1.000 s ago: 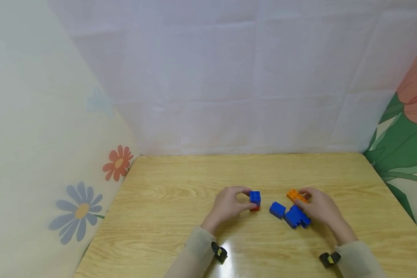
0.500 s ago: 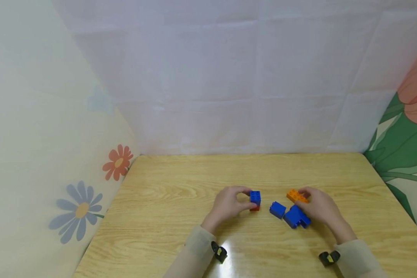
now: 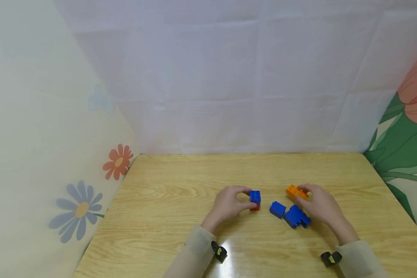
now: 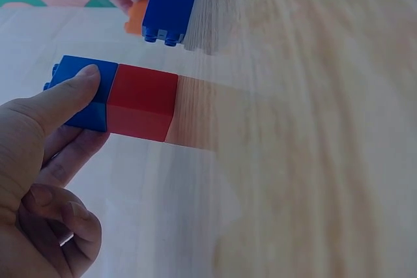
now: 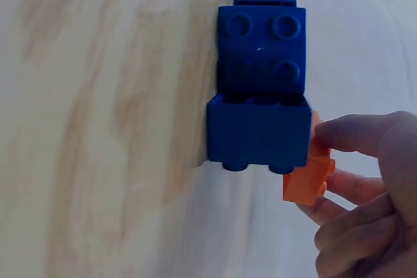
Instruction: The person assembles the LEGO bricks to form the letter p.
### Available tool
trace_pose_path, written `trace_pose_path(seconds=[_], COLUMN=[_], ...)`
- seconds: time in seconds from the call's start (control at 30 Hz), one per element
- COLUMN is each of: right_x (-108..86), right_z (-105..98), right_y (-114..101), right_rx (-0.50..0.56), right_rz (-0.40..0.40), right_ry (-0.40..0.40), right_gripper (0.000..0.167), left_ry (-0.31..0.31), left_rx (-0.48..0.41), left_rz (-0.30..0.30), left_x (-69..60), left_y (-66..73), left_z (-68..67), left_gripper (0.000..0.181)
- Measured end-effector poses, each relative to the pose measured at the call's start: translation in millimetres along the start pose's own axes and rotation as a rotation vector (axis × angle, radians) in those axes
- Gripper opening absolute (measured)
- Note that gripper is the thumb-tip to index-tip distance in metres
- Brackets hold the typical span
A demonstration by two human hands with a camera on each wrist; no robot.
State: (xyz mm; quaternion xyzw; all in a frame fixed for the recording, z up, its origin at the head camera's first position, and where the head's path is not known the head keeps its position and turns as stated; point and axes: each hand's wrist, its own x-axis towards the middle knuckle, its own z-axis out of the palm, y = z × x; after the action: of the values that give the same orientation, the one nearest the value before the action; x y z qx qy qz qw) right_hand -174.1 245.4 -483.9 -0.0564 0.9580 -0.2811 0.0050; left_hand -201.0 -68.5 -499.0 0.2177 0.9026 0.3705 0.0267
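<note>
Between its thumb and fingers my left hand [image 3: 228,202] pinches a blue toy building brick [image 3: 255,196], which sits stacked on a red brick [image 4: 142,103]. That stack stands upright on the table. My right hand [image 3: 321,204] pinches an orange brick [image 3: 294,191] by its near right end; the fingers cover part of it. Just in front of the orange brick lie loose blue bricks: a single one [image 3: 277,209] to the left and a cluster [image 3: 294,217] beside it. In the right wrist view, a blue brick [image 5: 259,131] partly hides the orange one.
The wood-grain table [image 3: 173,177] reaches back to a white cloth backdrop [image 3: 215,77]. A patterned wall with flowers [image 3: 81,210] borders the left side, and a leafy print [image 3: 403,154] the right. Each wrist wears a small dark camera [image 3: 219,252].
My right hand has shifted slightly away from me, and the orange brick has tilted and moved with it, a little apart from the blue cluster. The left hand stays put on its stack.
</note>
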Motion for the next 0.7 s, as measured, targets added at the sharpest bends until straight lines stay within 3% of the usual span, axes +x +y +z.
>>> trace_pose_path(seconds=[0.43, 0.7], right_x=[-3.7, -2.1], right_z=[-5, 3], right_y=[-14, -22], right_rx=[0.013, 0.043], right_rz=[-0.225, -0.345], right_ry=[0.13, 0.145], right_gripper=[0.04, 0.034], left_ry=[0.005, 0.001], left_rx=[0.0, -0.018], left_rz=[0.003, 0.001], left_x=[0.6, 0.3], left_y=[-0.3, -0.4], left_z=[0.1, 0.5], left_gripper=[0.041, 0.04])
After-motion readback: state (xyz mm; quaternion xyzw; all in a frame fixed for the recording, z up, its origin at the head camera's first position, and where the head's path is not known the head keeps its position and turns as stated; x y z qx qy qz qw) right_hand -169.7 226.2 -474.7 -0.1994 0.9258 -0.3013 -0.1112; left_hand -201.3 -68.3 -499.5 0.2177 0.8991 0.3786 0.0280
